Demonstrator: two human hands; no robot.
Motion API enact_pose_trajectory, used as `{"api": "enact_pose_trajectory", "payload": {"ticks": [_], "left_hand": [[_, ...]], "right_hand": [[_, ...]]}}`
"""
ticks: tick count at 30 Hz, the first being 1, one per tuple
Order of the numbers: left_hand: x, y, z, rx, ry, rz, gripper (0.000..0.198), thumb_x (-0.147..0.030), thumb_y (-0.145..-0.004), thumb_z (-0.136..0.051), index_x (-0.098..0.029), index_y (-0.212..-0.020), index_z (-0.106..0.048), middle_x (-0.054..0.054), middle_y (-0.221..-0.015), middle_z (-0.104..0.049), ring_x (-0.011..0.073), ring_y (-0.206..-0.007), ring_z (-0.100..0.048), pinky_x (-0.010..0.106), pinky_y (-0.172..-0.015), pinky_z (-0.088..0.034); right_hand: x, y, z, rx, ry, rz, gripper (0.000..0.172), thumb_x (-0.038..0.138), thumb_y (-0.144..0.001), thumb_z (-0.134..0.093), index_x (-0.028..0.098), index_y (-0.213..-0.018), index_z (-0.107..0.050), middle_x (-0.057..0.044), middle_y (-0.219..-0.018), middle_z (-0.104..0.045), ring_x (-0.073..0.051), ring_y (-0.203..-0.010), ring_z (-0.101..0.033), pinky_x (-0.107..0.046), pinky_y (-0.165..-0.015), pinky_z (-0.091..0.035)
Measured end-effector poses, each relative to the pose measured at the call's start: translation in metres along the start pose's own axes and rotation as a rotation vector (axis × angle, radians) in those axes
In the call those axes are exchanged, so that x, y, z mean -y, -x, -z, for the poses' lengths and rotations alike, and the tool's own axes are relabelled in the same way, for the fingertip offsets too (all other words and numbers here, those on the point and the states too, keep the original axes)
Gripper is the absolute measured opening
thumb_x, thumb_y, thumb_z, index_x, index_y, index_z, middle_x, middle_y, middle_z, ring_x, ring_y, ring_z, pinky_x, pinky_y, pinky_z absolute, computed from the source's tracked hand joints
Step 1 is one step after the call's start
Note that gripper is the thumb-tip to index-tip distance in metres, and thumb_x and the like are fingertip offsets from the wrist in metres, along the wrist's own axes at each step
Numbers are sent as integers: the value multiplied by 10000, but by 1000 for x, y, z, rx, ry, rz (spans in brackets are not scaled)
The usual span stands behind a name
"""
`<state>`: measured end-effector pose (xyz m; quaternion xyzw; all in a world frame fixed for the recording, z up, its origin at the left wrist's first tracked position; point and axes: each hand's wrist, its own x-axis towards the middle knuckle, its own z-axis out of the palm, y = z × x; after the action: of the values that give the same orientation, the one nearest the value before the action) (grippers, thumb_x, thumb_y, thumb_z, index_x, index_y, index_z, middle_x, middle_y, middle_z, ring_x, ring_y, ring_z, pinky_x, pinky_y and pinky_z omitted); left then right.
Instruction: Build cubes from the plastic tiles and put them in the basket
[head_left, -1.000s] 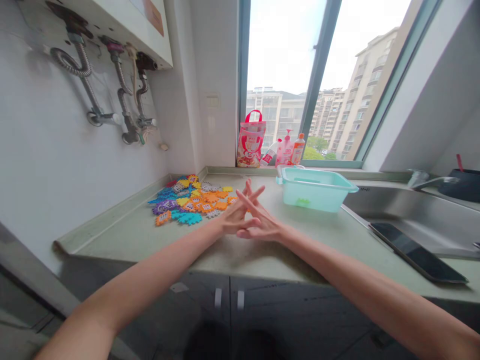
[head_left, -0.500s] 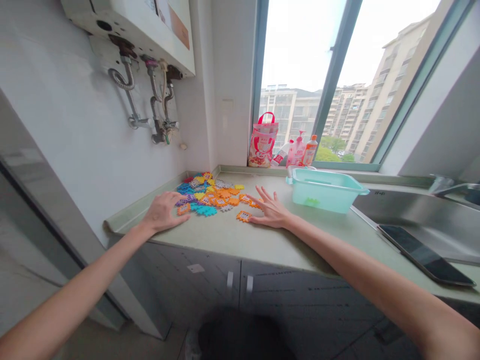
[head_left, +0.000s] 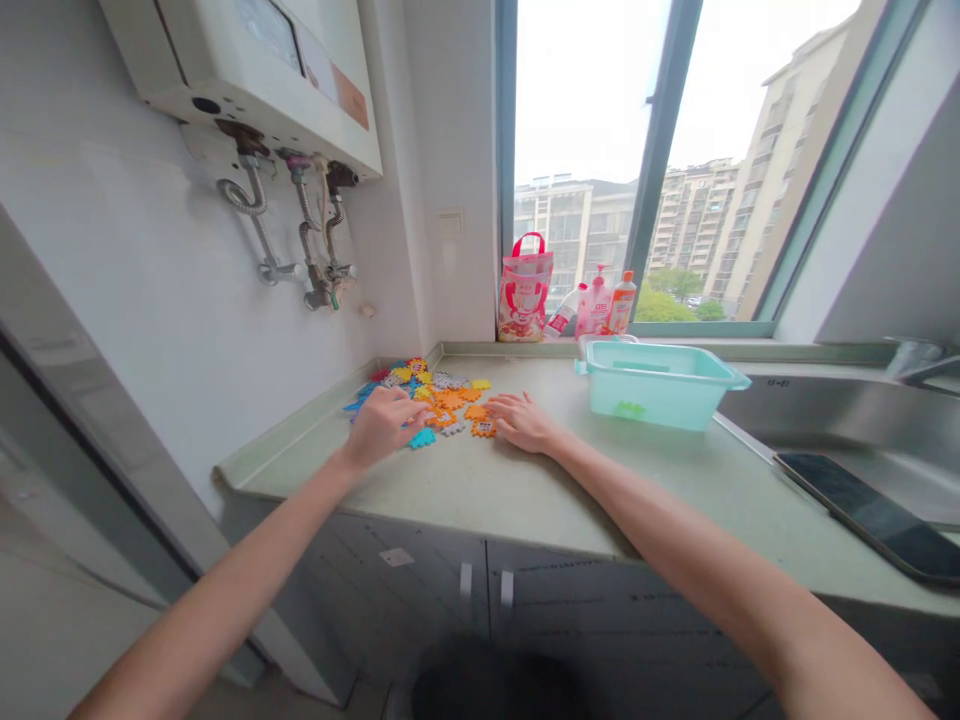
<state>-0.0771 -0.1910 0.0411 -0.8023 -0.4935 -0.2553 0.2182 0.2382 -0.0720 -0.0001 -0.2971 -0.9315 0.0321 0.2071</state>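
A pile of flat, notched plastic building pieces (head_left: 448,399) lies on the counter, in orange, yellow, blue, grey and other colours. My left hand (head_left: 384,428) hovers over the pile's left front part with fingers bent, thumb and forefinger apart; it hides the pieces beneath. A turquoise piece (head_left: 422,439) shows just below its thumb. At the pile's right edge, my right hand (head_left: 523,424) rests low over the counter, fingers stretched forward and left. Its thumb side is against an orange framed piece (head_left: 483,429). No piece is visibly gripped in either hand.
A mint-green plastic basin (head_left: 652,390) with something green inside stands right of the hands. Further right are a phone (head_left: 862,505) and a steel sink (head_left: 847,410). A pink bag (head_left: 525,295) and several bottles (head_left: 595,305) stand by the window. A water heater (head_left: 262,90) hangs at left.
My left hand has moved right, from the pile's left side to over its front part. My right hand has shifted slightly left and its spread fingers have drawn closer together.
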Motion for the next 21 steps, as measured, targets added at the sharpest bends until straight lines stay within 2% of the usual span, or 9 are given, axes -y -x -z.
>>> {"api": "enact_pose_trajectory", "payload": {"ticks": [2, 4, 7, 10, 13, 15, 17, 21], "left_hand": [[-21, -30, -23, 62, 89, -81, 345, -391, -1051, -497, -275, -1128, -812, 75, -1051, -821, 283, -1075, -702, 481, -1034, -461], [-36, -47, -41, 97, 189, -141, 332, -429, -1054, -516, -297, -1159, -803, 75, -1112, -811, 277, -1099, -699, 481, -1063, -449], [-49, -45, -50, 146, 217, -170, 333, -514, -990, -633, -303, -1197, -787, 82, -1192, -787, 299, -1175, -668, 496, -1109, -418], [-52, -19, -36, 201, 129, -120, 329, -514, -989, -629, -301, -1184, -787, 77, -1175, -790, 321, -1201, -638, 525, -1134, -378], [-54, 8, -14, 253, 133, -87, 333, -498, -1008, -594, -308, -1212, -776, 54, -1243, -781, 328, -1219, -625, 523, -1138, -364], [-56, 21, 0, 277, 184, -68, 344, -474, -1003, -600, -298, -1253, -757, 51, -1302, -761, 324, -1224, -626, 500, -1119, -386], [-57, 32, 10, 286, 232, -41, 365, -442, -988, -619, -280, -1294, -733, 60, -1327, -748, 319, -1213, -635, 477, -1088, -415], [-51, 46, 18, 269, 269, -3, 410, -440, -950, -670, -254, -1313, -707, 79, -1278, -753, 321, -1181, -643, 468, -1048, -451]], "right_hand": [[-3, 2, 1, -8, -14, -27, 512, 271, -1024, -416, 237, -1507, -585, -146, -1561, -581, -335, -1465, -498, -787, -1200, -225], [-6, 3, 3, -12, -22, -49, 502, 289, -1039, -412, 246, -1507, -586, -136, -1561, -585, -329, -1452, -512, -772, -1207, -232], [-11, 6, 7, -31, -15, -83, 482, 314, -1054, -417, 256, -1497, -597, -127, -1550, -598, -329, -1451, -514, -747, -1217, -245], [-11, 6, 7, -48, 13, -65, 468, 325, -1063, -418, 247, -1483, -610, -135, -1527, -617, -331, -1438, -528, -744, -1217, -243], [0, 3, 5, -60, 44, 28, 446, 348, -1065, -447, 259, -1463, -629, -131, -1509, -634, -330, -1419, -544, -730, -1231, -218], [14, -2, 3, -71, 64, 102, 425, 346, -1052, -495, 273, -1441, -649, -120, -1486, -654, -322, -1404, -556, -683, -1249, -219], [32, -12, 1, -86, 84, 171, 425, 334, -1033, -539, 267, -1436, -654, -118, -1477, -659, -315, -1392, -566, -609, -1247, -274], [74, -49, -11, -107, 71, 254, 447, 371, -1067, -499, 271, -1488, -611, -91, -1523, -624, -287, -1415, -548, -478, -1191, -391]]}}
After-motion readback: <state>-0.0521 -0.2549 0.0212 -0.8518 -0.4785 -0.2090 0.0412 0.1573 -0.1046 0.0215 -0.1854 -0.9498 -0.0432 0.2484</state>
